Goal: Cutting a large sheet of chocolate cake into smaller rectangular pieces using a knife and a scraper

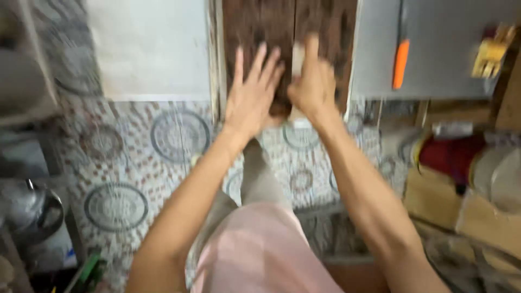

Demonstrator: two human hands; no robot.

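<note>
Dark wooden board (260, 27) blocks ahead; patterned floor (135, 152) lies open at left.

Single view, head-worn camera. Position: on the person's head, above the arms and lap. Direction: steeply downward and forward, over pink-clad legs to a patterned floor (135, 157) with ringed motifs. Range: close; both forearms run from the bottom edge up to the left hand (251, 97) and right hand (313, 81) in the upper centre, against a dark wooden door (287, 27). Frame edges: grey panel (434, 49) upper right, metal kettle (32, 209) lower left. Sharpness: blurred throughout. Shared coverage: not applicable, one view only.
</note>
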